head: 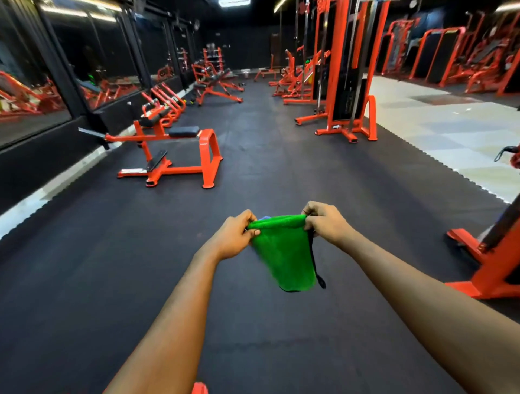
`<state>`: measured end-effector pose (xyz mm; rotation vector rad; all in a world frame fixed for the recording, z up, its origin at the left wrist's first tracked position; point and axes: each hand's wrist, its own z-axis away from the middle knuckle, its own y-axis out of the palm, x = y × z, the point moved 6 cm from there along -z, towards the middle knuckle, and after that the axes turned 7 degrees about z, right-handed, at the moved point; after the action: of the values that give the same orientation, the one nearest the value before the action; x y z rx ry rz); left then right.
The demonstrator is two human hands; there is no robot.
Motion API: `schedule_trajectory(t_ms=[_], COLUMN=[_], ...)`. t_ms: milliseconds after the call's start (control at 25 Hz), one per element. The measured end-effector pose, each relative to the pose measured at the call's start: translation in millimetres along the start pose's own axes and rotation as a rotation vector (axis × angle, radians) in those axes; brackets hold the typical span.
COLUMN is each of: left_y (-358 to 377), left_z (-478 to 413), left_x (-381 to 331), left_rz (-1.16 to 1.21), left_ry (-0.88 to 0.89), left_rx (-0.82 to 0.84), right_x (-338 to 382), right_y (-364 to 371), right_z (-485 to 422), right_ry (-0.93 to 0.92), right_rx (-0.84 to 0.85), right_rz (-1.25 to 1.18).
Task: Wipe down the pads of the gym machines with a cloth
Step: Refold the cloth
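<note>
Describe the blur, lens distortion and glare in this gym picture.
Head view: the wide lens bows the edges; the mirrors at left smear with blur; a ceiling light glares at top; the cloth, left hand and right hand look fairly sharp.

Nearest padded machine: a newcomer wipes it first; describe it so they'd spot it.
Along the mirrored left wall, find the low orange machine closest to the camera. Unlike the benches beyond, it has a flat black seat pad beside a hoop-shaped orange leg.
</note>
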<state>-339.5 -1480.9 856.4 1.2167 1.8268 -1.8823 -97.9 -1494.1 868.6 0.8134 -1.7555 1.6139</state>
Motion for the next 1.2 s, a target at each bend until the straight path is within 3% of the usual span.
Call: schedule_trajectory(t_ms=[200, 360, 760, 960, 1200], left_y=[-33, -15, -19, -23, -14], left_z=[-136, -238, -482, -551, -671], left_x=[31, 70, 139, 202, 310], left_rz=[0.006, 0.0, -0.015, -0.01, 0.032], left_ry=[0.032, 0.022, -0.118, -0.247, -0.298], left_rx=[-0.002, 0.075, -0.036, -0.04, 0.03], right_x=[-3, -46, -94, -105, -154], right_y=[-1, -2, -10, 26, 89], right_z=[-120, -222, -525, -631, -758], right_ry=[0.025, 0.085, 0.025, -0.03, 0.075], right_rx=[-0.058, -0.061, 0.083, 0.184, 0.241], right_rz=[-0.007, -0.048, -0.038, 0.018, 0.031])
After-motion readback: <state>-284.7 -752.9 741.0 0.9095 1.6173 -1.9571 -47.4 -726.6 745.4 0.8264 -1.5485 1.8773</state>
